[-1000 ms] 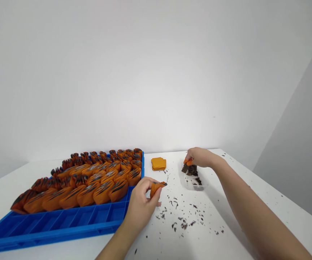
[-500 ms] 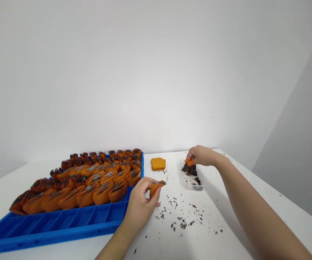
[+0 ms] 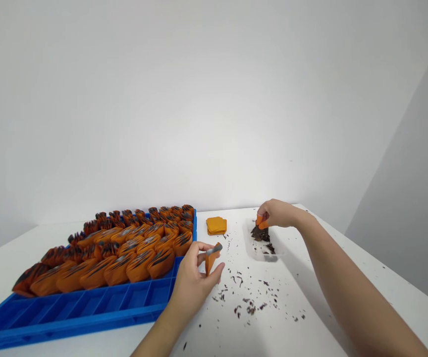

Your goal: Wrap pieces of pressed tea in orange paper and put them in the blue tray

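Observation:
My left hand [image 3: 196, 275] holds a small orange paper packet [image 3: 211, 259] with a dark upper edge. The packet stands upright between the fingers and thumb, over the table to the right of the blue tray. My right hand [image 3: 275, 213] wears orange covers on the fingertips. Its fingers are pinched together on dark brown flakes [image 3: 261, 233], which look like dried leaf, in a clear plastic container [image 3: 253, 252]. How much they grip is hidden. Between the hands, further back, lies a stack of yellow-orange paper pieces [image 3: 216, 225].
A blue compartment tray [image 3: 98, 320] fills the left side. Rows of orange packets with dark tops [image 3: 117, 267] stand in it, and its front row of compartments holds none. Loose dark crumbs [image 3: 251, 310] are scattered over the white table [image 3: 295, 282]. A white wall rises behind.
The packet in my left hand has turned more upright, and the left thumb has moved away from its top. My right hand has shifted only slightly at the flakes.

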`<state>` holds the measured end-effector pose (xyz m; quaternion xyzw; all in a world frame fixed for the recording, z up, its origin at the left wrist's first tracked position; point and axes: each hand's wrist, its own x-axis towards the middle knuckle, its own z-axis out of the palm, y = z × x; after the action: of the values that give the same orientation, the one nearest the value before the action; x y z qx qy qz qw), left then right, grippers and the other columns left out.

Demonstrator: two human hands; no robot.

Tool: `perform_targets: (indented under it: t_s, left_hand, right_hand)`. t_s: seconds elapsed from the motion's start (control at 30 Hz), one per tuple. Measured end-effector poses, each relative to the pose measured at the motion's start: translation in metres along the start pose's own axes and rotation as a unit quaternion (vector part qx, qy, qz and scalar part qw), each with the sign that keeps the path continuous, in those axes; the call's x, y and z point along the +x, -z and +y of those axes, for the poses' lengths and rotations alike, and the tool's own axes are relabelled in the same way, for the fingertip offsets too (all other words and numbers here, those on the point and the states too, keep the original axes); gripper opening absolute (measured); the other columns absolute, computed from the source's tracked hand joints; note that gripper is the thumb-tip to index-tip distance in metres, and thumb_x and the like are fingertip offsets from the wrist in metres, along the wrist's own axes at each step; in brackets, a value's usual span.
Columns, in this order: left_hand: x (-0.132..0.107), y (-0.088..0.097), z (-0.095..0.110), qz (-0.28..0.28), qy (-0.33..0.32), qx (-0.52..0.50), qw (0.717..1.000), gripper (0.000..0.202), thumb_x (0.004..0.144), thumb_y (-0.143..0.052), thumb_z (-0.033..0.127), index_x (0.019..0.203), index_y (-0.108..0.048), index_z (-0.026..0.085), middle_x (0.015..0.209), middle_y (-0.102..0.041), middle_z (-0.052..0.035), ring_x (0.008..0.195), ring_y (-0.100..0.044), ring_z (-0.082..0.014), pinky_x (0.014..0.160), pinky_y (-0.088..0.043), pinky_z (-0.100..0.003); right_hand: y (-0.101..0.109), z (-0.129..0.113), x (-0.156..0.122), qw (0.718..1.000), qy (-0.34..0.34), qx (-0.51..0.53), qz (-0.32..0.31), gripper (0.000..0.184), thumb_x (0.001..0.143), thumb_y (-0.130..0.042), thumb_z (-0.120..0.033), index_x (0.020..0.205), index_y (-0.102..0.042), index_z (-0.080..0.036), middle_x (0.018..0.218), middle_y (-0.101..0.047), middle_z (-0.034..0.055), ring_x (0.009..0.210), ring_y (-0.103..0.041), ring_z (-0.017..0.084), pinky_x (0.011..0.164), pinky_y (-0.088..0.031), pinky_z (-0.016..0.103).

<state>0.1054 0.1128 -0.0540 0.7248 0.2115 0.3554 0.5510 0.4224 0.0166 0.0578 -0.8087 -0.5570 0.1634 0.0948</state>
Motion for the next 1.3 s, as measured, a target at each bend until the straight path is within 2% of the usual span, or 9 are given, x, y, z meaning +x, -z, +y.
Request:
perform_targets:
  t_s: [0.27, 0.4, 0.5, 0.57, 0.63, 0.77, 0.97, 1.1, 1.3]
  left_hand:
    - [-0.001, 0.002, -0.003, -0.010, 0.005, 0.019, 1.000, 0.040, 0.086, -0.082, 0.030, 0.113, -0.052, 0.026, 0.134, -0.065, -0.0105, 0.130, -0.070, -0.0357, 0.064, -0.071, -0.034]
    - [0.000, 0.001, 0.000, -0.012, 0.010, 0.024, 1.000, 0.042, 0.085, -0.082, 0.030, 0.112, -0.051, 0.026, 0.135, -0.064, -0.0109, 0.130, -0.070, -0.0358, 0.064, -0.071, -0.033]
    - [0.000, 0.000, 0.002, -0.007, 0.011, 0.025, 1.000, 0.043, 0.085, -0.083, 0.031, 0.112, -0.050, 0.026, 0.135, -0.063, -0.0110, 0.130, -0.069, -0.0358, 0.063, -0.070, -0.032]
    - [-0.001, 0.000, 0.003, -0.009, 0.010, 0.029, 0.999, 0.044, 0.084, -0.083, 0.031, 0.111, -0.049, 0.027, 0.134, -0.063, -0.0107, 0.130, -0.070, -0.0359, 0.062, -0.069, -0.032]
    - [-0.001, 0.000, 0.004, -0.012, 0.009, 0.031, 0.999, 0.044, 0.084, -0.084, 0.031, 0.111, -0.049, 0.027, 0.131, -0.063, -0.0103, 0.130, -0.070, -0.0362, 0.062, -0.068, -0.031]
    - [-0.002, -0.001, 0.005, -0.006, 0.010, 0.026, 1.000, 0.048, 0.082, -0.085, 0.031, 0.113, -0.048, 0.027, 0.128, -0.061, -0.0099, 0.129, -0.070, -0.0368, 0.060, -0.067, -0.030]
    - [-0.002, -0.001, 0.006, -0.014, 0.012, 0.035, 0.999, 0.050, 0.080, -0.085, 0.031, 0.113, -0.047, 0.026, 0.129, -0.059, -0.0112, 0.126, -0.071, -0.0367, 0.060, -0.066, -0.030]
    - [-0.003, 0.000, 0.005, -0.020, 0.019, 0.044, 0.999, 0.051, 0.082, -0.084, 0.030, 0.114, -0.045, 0.026, 0.128, -0.063, -0.0124, 0.128, -0.070, -0.0360, 0.063, -0.066, -0.031]
    - [-0.004, -0.001, 0.009, -0.027, 0.023, 0.070, 0.997, 0.049, 0.082, -0.083, 0.028, 0.114, -0.047, 0.026, 0.125, -0.066, -0.0132, 0.128, -0.069, -0.0371, 0.062, -0.065, -0.031]
  right_hand:
    - [0.003, -0.001, -0.005, 1.000, 0.014, 0.001, 0.015, 0.015, 0.076, -0.081, -0.035, 0.086, -0.083, -0.024, 0.095, -0.078, 0.0051, 0.080, -0.068, 0.021, 0.063, -0.045, 0.029]
    - [0.011, -0.013, -0.019, 0.997, 0.057, 0.007, 0.043, 0.021, 0.084, -0.076, -0.041, 0.095, -0.082, -0.024, 0.096, -0.074, 0.0059, 0.079, -0.064, 0.021, 0.066, -0.046, 0.031]
    - [0.013, -0.036, -0.033, 0.988, 0.137, 0.021, 0.073, 0.021, 0.092, -0.072, -0.042, 0.103, -0.080, -0.026, 0.100, -0.072, 0.0043, 0.089, -0.064, 0.020, 0.076, -0.048, 0.031]
    - [0.010, -0.056, -0.043, 0.962, 0.243, 0.042, 0.114, 0.018, 0.096, -0.071, -0.040, 0.100, -0.079, -0.024, 0.097, -0.069, 0.0043, 0.087, -0.063, 0.019, 0.075, -0.047, 0.031]
    - [0.004, -0.075, -0.052, 0.938, 0.313, 0.057, 0.138, 0.014, 0.099, -0.070, -0.035, 0.098, -0.077, -0.023, 0.097, -0.068, 0.0035, 0.084, -0.063, 0.016, 0.073, -0.046, 0.029]
    - [-0.005, -0.098, -0.064, 0.908, 0.388, 0.047, 0.153, 0.014, 0.103, -0.067, -0.029, 0.093, -0.073, -0.021, 0.094, -0.063, 0.0017, 0.079, -0.058, 0.013, 0.067, -0.042, 0.026]
    - [-0.010, -0.103, -0.065, 0.916, 0.376, 0.003, 0.139, 0.010, 0.102, -0.067, -0.017, 0.098, -0.074, -0.022, 0.095, -0.064, 0.0001, 0.073, -0.055, 0.011, 0.064, -0.038, 0.026]
    - [-0.016, -0.107, -0.061, 0.920, 0.364, -0.036, 0.139, 0.013, 0.096, -0.067, -0.010, 0.089, -0.070, -0.020, 0.091, -0.063, -0.0011, 0.071, -0.053, 0.011, 0.061, -0.034, 0.026]
    - [-0.017, -0.110, -0.065, 0.936, 0.328, -0.036, 0.122, 0.017, 0.086, -0.069, -0.004, 0.089, -0.067, -0.021, 0.092, -0.067, -0.0023, 0.077, -0.058, 0.012, 0.062, -0.037, 0.025]
